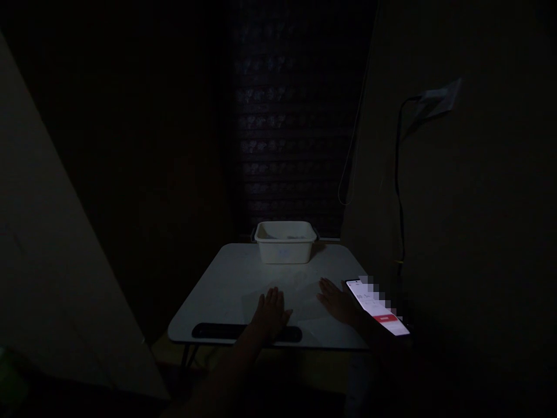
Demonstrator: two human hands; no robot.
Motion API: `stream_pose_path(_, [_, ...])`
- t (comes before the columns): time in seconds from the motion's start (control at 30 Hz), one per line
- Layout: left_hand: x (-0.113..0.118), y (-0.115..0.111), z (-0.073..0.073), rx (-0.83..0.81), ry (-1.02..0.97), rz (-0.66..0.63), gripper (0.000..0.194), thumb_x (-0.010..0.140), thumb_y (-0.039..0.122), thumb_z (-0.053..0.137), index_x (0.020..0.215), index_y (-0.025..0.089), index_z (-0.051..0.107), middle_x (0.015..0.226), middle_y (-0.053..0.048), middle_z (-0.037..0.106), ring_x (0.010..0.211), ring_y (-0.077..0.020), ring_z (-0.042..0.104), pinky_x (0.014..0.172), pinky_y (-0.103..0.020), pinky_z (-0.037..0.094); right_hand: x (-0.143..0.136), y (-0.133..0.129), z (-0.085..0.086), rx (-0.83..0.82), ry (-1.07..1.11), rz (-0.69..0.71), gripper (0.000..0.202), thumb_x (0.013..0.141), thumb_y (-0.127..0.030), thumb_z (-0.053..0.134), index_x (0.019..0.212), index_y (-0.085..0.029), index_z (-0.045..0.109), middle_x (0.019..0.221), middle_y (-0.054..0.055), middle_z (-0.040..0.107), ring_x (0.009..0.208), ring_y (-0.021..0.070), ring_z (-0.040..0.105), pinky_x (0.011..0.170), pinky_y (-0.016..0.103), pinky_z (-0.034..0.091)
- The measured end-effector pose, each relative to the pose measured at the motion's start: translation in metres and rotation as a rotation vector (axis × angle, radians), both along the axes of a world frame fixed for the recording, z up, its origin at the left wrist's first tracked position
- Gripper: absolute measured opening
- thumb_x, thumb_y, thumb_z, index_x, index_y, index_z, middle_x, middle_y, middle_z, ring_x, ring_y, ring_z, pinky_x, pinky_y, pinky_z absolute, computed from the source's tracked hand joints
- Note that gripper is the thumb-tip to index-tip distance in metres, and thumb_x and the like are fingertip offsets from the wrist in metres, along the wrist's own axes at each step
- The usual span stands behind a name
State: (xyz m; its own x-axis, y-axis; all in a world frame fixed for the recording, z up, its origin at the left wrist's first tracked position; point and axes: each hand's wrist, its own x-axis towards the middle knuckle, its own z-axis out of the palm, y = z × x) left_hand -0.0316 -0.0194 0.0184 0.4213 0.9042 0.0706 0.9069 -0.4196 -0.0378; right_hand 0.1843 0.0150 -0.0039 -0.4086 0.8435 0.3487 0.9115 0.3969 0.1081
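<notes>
In dim light, my left hand (272, 312) lies palm down near the front edge of a white folding table (217, 284), its fingers stretched forward. My right hand (336, 301) rests toward the table's right side, fingers extended and pointing to the left. A thin, pale, see-through sheet (300, 299) seems to lie flat between and under the hands; its outline is faint. Behind the hands, at the back of the table, stands a white rectangular tub (285, 252) with something pale inside that I cannot make out.
A lit phone (378, 307) is beside my right hand at the table's right edge. A dark slot (217, 331) runs along the table's front. A black cable (397, 174) hangs on the right wall, and a dark shutter (287, 122) is behind the tub.
</notes>
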Motion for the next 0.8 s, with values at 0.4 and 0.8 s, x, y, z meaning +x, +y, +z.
stream_pose_path(0.4, [-0.007,0.006,0.011,0.007,-0.081,-0.157,0.050,0.075,0.044,0.008,0.106,0.015,0.033,0.116,-0.011,0.031,0.108,-0.0191,0.021,0.083,-0.037,0.022,0.002,-0.009,0.006,-0.020,0.000,0.050,0.041,0.077,-0.036,0.013,0.111,-0.020,0.032,0.116,0.005,0.033,0.107,0.0154,0.024,0.085,0.043,0.014])
stream_pose_path(0.8, [0.011,0.003,0.003,0.012,-0.053,-0.055,0.054,0.075,0.042,0.006,0.115,0.009,0.018,0.122,-0.014,0.019,0.110,-0.0222,0.014,0.085,-0.041,0.018,-0.038,-0.022,0.019,-0.144,0.028,0.172,0.045,0.077,-0.038,0.007,0.115,-0.018,0.023,0.119,0.006,0.027,0.109,0.0145,0.020,0.086,0.043,0.011])
